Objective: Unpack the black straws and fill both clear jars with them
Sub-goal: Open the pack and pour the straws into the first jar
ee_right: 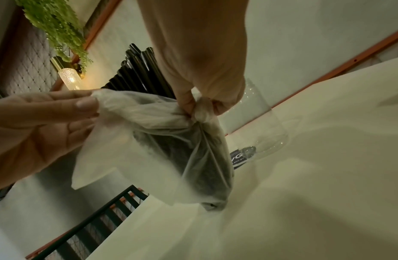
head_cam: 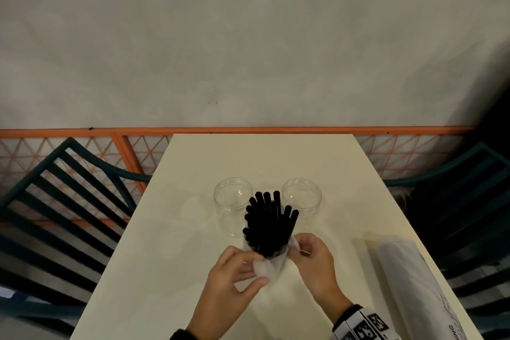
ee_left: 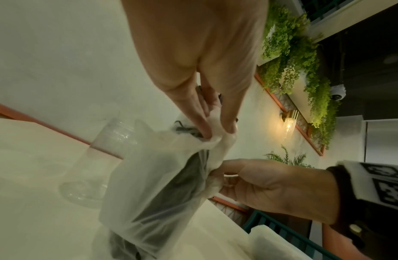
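Observation:
A bundle of black straws stands upright on the white table in a thin translucent plastic bag, its tops sticking out. The bag is pushed down around the lower half. My left hand pinches the bag's near-left edge and my right hand pinches its right edge. In the left wrist view the left hand grips bunched plastic; in the right wrist view the right hand does the same. Two clear jars, left jar and right jar, stand just behind the bundle, with no straws inside.
A long white plastic package lies along the table's right edge. Dark green slatted chairs stand at the left and the right. An orange lattice railing and a plain wall lie behind the table.

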`<state>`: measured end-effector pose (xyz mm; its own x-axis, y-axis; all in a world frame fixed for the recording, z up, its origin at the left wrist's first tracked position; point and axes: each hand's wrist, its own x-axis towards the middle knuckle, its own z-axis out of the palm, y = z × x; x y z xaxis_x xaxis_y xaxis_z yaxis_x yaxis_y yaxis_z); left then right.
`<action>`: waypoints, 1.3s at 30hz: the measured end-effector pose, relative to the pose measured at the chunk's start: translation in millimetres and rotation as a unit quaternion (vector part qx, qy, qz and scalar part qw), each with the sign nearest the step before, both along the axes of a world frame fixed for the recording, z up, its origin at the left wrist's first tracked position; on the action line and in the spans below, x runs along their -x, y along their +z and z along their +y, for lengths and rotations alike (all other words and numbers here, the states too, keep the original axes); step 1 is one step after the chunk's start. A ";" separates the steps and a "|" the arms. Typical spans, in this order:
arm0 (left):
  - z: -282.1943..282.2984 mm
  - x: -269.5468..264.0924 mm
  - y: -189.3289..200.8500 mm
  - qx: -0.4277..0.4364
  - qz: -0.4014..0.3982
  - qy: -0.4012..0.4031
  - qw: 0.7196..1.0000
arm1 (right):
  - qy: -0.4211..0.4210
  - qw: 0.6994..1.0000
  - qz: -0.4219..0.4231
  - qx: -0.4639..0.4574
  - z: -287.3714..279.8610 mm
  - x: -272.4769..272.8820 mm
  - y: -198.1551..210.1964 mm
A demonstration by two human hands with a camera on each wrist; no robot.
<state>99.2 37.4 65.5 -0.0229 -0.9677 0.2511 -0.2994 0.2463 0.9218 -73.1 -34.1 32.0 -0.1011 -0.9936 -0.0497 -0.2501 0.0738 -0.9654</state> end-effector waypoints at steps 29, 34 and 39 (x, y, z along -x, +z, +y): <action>-12.7 -3.2 -17.5 0.009 -0.028 0.079 0.996 | 0.230 0.973 -0.023 0.011 12.9 3.1 7.4; -6.9 2.9 -12.4 0.020 -0.102 0.041 0.994 | 0.205 0.979 -0.016 -0.004 8.2 6.6 0.5; -13.7 4.8 34.6 0.176 -0.209 0.167 0.947 | 0.204 0.978 -0.021 -0.024 9.0 7.1 -1.3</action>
<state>94.4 23.7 100.1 0.1014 -0.7958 0.5970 -0.7363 0.3435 0.5830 -80.2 -25.1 30.7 0.3072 -0.9472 -0.0922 -0.2283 0.0208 -0.9734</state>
